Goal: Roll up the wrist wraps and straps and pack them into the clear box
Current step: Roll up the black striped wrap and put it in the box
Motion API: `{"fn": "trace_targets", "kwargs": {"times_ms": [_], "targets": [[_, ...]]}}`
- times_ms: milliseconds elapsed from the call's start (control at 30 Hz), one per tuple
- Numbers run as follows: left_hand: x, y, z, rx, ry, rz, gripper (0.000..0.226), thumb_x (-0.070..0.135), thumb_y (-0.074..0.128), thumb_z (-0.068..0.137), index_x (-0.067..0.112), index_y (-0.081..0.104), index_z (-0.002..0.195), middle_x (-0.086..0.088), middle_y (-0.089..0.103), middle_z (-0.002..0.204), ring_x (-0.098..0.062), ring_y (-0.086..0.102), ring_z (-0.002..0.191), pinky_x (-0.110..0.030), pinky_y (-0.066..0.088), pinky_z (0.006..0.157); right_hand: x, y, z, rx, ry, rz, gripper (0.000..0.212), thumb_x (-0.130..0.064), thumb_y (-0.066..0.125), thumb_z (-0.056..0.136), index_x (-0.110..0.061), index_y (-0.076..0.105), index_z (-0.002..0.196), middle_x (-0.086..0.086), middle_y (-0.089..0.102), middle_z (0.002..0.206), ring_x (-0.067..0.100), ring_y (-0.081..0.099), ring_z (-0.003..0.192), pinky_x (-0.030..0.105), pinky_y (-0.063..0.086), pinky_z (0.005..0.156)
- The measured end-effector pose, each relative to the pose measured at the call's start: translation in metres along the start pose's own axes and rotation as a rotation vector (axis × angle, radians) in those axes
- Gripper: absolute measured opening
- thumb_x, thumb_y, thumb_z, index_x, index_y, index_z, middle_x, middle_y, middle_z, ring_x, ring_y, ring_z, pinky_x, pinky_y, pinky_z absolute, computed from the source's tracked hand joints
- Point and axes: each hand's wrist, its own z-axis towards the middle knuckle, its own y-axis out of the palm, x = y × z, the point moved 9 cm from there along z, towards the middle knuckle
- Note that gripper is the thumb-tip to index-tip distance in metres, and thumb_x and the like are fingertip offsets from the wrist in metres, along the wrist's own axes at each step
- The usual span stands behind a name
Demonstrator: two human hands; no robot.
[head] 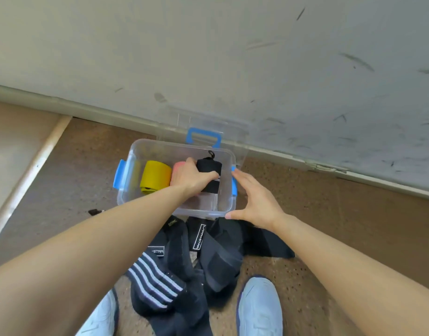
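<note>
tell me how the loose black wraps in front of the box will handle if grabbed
Probably floppy: the loose black wraps lie crumpled and folded over each other. Likely to tangle and trail, since several overlap. Unlikely to roll, being flat.

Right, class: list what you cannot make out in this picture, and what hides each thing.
Head view:
Pink item in the clear box: mostly behind the left hand holding the rolled wrap.
Right blue latch: partly behind the right hand.
Label print on the floor wraps: too blurred.
Striped black fabric: cut by bottom edge.
</note>
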Motion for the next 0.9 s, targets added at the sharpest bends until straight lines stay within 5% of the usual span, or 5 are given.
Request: {"fn": "trace_targets", "kwargs": {"times_ms": [233, 400, 567, 733, 900], "targets": [[0.014, 0.02, 0.0, 0.044, 0.111, 0.126, 0.073, 0.064, 0.076, 0.073, 0.014, 0.055, 0.122, 0.001, 0.064, 0.102, -0.021, 0.063, 0.094, -0.032, 0.054, 0.072, 0.006, 0.004, 0.0, 0.027, -0.014, 0.01, 0.116, -0.045, 0.091, 0.068, -0.034, 0.022, 0.161, -0.023, 0.015, 0.165, 0.003, 0.023, 0.151, 0.038, 0.032, 0.122], [0.014, 0.028, -0.009, -0.07, 0.341, 0.016, 0.09, 0.032, 0.087, 0.072, 0.023, 0.038, 0.147, -0.003, 0.059, 0.131, -0.021, 0.06, 0.115, -0.04, 0.055, 0.095, 0.008, 0.005, -0.001, 0.024, -0.025, 0.029, 0.114, -0.045, 0.09, 0.069, -0.034, 0.022, 0.161, -0.025, 0.013, 0.166, 0.002, 0.022, 0.151, 0.036, 0.03, 0.122], [0.017, 0.028, -0.011, -0.124, 0.489, 0.105, 0.091, 0.024, 0.088, 0.073, 0.031, 0.041, 0.15, -0.006, 0.043, 0.15, -0.024, 0.044, 0.136, -0.037, 0.043, 0.11, 0.009, 0.005, -0.001, 0.02, -0.029, 0.028, 0.114, -0.047, 0.09, 0.069, -0.035, 0.022, 0.161, -0.028, 0.012, 0.165, 0.003, 0.023, 0.151, 0.036, 0.031, 0.122], [0.021, 0.032, -0.005, -0.135, 0.497, 0.398, 0.089, 0.037, 0.084, 0.081, 0.031, 0.037, 0.156, -0.011, 0.037, 0.154, -0.03, 0.046, 0.137, -0.042, 0.046, 0.11, 0.009, 0.007, -0.001, 0.017, -0.03, 0.009, 0.114, -0.049, 0.089, 0.07, -0.037, 0.02, 0.161, -0.03, 0.009, 0.165, 0.004, 0.024, 0.151, 0.04, 0.033, 0.121], [0.028, 0.04, -0.003, -0.136, 0.588, 0.77, 0.054, 0.043, 0.073, 0.091, 0.022, 0.062, 0.139, -0.011, 0.043, 0.154, -0.031, 0.055, 0.129, -0.044, 0.05, 0.103, 0.011, 0.009, -0.002, 0.01, -0.03, 0.017, 0.114, -0.049, 0.088, 0.071, -0.039, 0.018, 0.161, -0.032, 0.006, 0.165, 0.007, 0.028, 0.15, 0.044, 0.037, 0.12]]}}
